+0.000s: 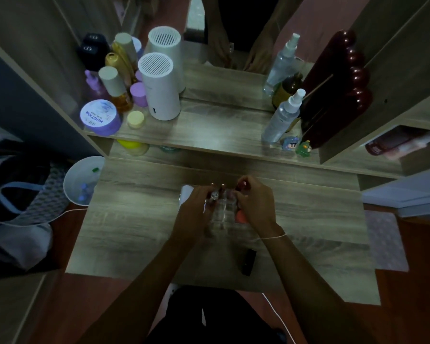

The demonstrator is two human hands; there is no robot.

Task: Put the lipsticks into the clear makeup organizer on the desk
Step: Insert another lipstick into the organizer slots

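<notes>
The clear makeup organizer (221, 214) stands in the middle of the wooden desk (134, 214), partly hidden by both hands. My left hand (196, 207) grips its left side, with a clear-capped lipstick (214, 194) by the fingers. My right hand (255, 202) is closed on a red lipstick (241, 185) above the organizer's right side. A coral-pink item (241, 216) shows under that hand. A black lipstick tube (249, 261) lies on the desk near my right forearm.
A white box (185, 196) sits just left of the organizer. The shelf behind holds a white humidifier (159, 88), bottles and jars, a spray bottle (282, 117), small figurines (297, 146) and a mirror. A white bin (82, 180) stands left of the desk.
</notes>
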